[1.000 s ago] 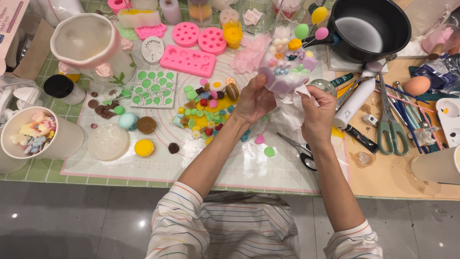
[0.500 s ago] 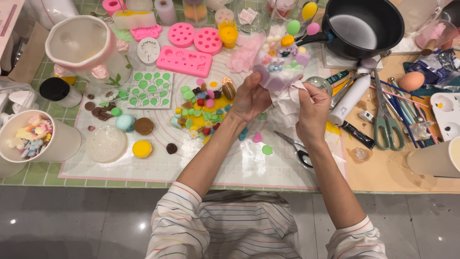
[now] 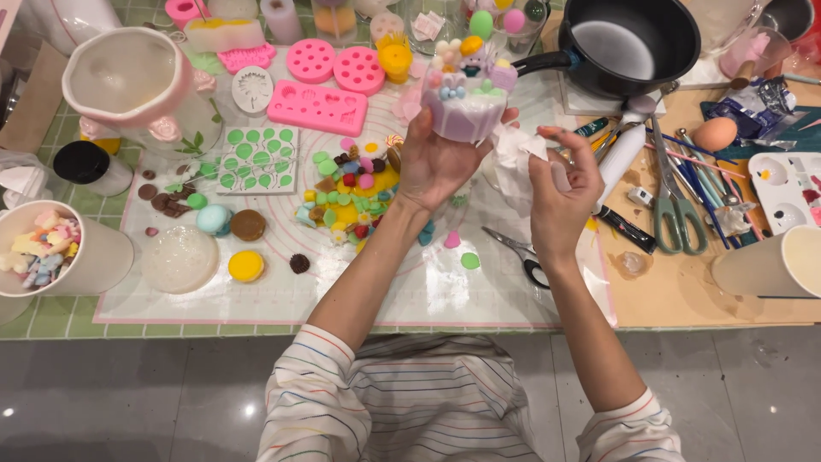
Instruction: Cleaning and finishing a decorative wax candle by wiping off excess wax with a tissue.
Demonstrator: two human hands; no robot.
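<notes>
Head view, looking down on craft table. Left hand closed around base of decorated cupcake, fingers wrapped from below, cupcake held upright above clear mat, near handle of black pan. Cupcake topped with small pastel pieces and balls. Right hand raised just beside it, fingers pinched on crumpled white tissue, tissue lying between both hands. Pile of coloured bits on mat, left of left wrist. Pink moulds beyond pile. Green leaf mould further left. Large white jug at far left. Paper cup of coloured pieces at left edge. Small scissors on mat under right wrist; green scissors and egg to right, well apart from hands.
</notes>
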